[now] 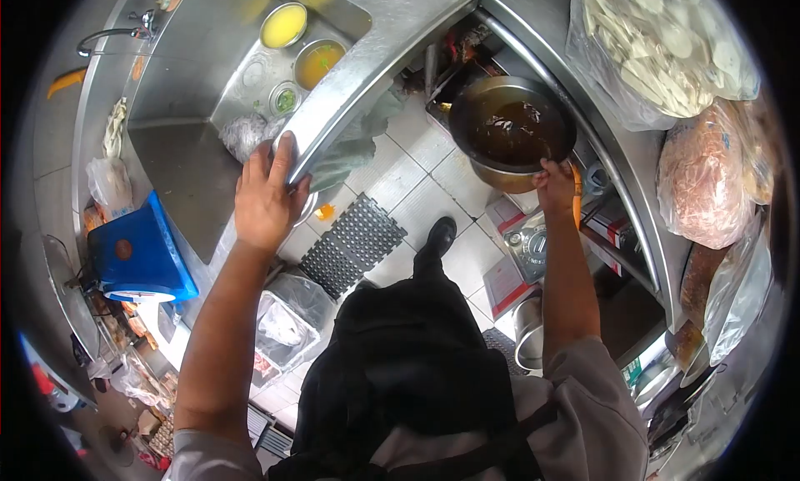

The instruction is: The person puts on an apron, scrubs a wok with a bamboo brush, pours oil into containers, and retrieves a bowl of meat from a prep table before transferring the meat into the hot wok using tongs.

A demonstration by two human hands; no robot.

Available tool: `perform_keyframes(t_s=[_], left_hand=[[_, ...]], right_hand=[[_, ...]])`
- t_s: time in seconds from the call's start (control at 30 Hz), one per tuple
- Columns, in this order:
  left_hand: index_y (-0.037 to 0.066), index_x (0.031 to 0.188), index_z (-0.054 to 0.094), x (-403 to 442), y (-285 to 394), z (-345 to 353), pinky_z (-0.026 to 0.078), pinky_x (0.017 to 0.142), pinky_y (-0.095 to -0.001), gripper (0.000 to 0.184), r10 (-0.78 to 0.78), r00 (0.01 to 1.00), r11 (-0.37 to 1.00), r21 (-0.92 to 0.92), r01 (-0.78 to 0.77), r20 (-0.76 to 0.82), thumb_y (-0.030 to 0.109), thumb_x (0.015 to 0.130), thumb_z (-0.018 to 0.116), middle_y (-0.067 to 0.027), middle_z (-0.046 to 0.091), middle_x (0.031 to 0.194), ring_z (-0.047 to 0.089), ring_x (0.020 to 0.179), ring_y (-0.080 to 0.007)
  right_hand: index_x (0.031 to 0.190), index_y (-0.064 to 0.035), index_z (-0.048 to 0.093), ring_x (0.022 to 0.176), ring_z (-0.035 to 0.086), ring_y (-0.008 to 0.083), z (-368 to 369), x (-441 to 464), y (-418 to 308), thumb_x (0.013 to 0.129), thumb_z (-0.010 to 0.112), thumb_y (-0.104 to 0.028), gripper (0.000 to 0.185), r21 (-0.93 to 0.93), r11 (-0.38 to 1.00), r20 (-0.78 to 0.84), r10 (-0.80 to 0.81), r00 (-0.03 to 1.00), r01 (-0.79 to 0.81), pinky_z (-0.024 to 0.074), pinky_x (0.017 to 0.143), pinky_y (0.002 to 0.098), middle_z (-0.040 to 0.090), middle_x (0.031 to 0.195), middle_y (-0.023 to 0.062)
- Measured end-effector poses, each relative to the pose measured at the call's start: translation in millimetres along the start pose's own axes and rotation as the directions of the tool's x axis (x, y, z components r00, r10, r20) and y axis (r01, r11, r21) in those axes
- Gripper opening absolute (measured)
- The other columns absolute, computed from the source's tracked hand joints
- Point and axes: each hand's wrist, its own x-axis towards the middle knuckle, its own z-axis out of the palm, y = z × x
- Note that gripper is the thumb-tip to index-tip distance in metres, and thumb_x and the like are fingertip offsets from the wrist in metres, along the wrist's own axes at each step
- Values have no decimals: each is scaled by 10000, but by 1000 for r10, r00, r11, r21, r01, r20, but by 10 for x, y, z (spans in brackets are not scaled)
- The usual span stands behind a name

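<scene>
My left hand (pixel 268 199) rests on the steel edge of the sink (pixel 342 106), fingers stretched over it and thumb at its outer side. My right hand (pixel 556 184) pinches the near-right rim of a wide metal pot (pixel 504 179). Dark brown liquid (pixel 512 135) with shiny reflections lies in the pot. What bears the pot's weight underneath I cannot make out. In the sink stand a bowl of yellow liquid (pixel 284 25), a bowl of amber liquid with green bits (pixel 319 63) and a small dish with greens (pixel 285 99). A crumpled clear plastic bag (pixel 244 136) lies near my left fingertips.
A blue scale (pixel 137 252) stands left of the sink. Bags of pale sliced food (pixel 667 44) and pinkish food (pixel 704 177) line the right counter. A black perforated mat (pixel 354 244) and a bag-lined bin (pixel 287 319) are on the tiled floor. Red-and-white boxes (pixel 507 285) sit below right.
</scene>
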Motion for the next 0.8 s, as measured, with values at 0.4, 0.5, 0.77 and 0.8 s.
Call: perform_keyframes(t_s=[0.4, 0.5, 0.77, 0.8], left_hand=[[185, 1399, 420, -3, 3, 13, 470, 858, -453, 711, -19, 1000, 1000, -1, 19, 15, 221, 758, 726, -185, 511, 1230, 550, 1062, -365], [184, 1400, 420, -2, 8, -2, 470, 860, -454, 714, -26, 999, 1000, -3, 26, 25, 214, 757, 729, -184, 509, 1232, 548, 1067, -365], [178, 1398, 422, 2, 13, 6, 471, 877, -451, 725, -25, 1000, 1000, 0, 25, 15, 210, 747, 737, -184, 508, 1232, 545, 1069, -369], [178, 1395, 425, 4, 13, 8, 471, 875, -450, 720, -24, 1000, 1000, 0, 24, 16, 210, 746, 737, -183, 508, 1232, 546, 1067, -369]], right_hand=[[931, -147, 607, 563, 567, 108, -318, 88, -53, 800, 606, 16, 209, -46, 998, 60, -42, 997, 44, 446, 461, 266, 636, 761, 6], [858, -148, 603, 483, 517, 88, -255, 131, 53, 784, 642, 27, 193, -127, 992, 104, 8, 995, 5, 431, 440, 246, 624, 712, -22], [841, -129, 568, 445, 473, 88, -299, 21, -117, 799, 649, -29, 136, -283, 957, -14, 53, 999, -55, 371, 381, 237, 569, 668, -11], [841, -129, 568, 445, 473, 88, -312, 35, -96, 799, 649, -29, 136, -285, 957, -13, 54, 998, -56, 371, 381, 237, 569, 668, -11]])
